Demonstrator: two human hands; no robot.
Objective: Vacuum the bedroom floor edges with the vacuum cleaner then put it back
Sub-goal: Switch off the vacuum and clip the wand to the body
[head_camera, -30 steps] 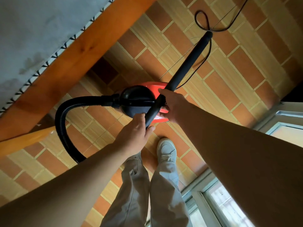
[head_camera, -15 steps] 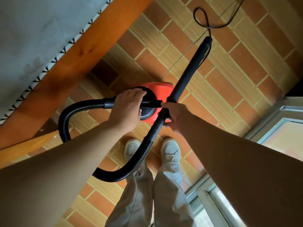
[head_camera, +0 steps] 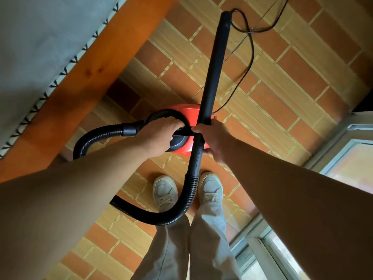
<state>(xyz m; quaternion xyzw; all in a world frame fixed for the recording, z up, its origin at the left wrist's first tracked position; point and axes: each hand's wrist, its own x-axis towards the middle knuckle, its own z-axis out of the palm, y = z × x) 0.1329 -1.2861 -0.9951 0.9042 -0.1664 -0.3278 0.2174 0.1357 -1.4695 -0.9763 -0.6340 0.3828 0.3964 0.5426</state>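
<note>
A small red and black vacuum cleaner (head_camera: 186,113) hangs just above the tiled floor in front of my feet. My left hand (head_camera: 159,136) is shut on its black carry handle on top. My right hand (head_camera: 214,138) is shut on the black wand (head_camera: 215,65), which points away from me across the floor, its tip near a loop of cord. The ribbed black hose (head_camera: 181,209) leaves the front of the cleaner, loops left and passes between my shoes back up to the wand.
A bed with an orange wooden frame (head_camera: 84,75) and grey mattress (head_camera: 40,37) runs along the left. The black power cord (head_camera: 249,55) trails over the floor beyond the wand. A window frame (head_camera: 343,150) borders the right side. My shoes (head_camera: 164,190) stand below the vacuum.
My left hand has moved from the wand to the vacuum's carry handle. The wand has swung more upright in the view, and the hose loop has dropped between my feet.
</note>
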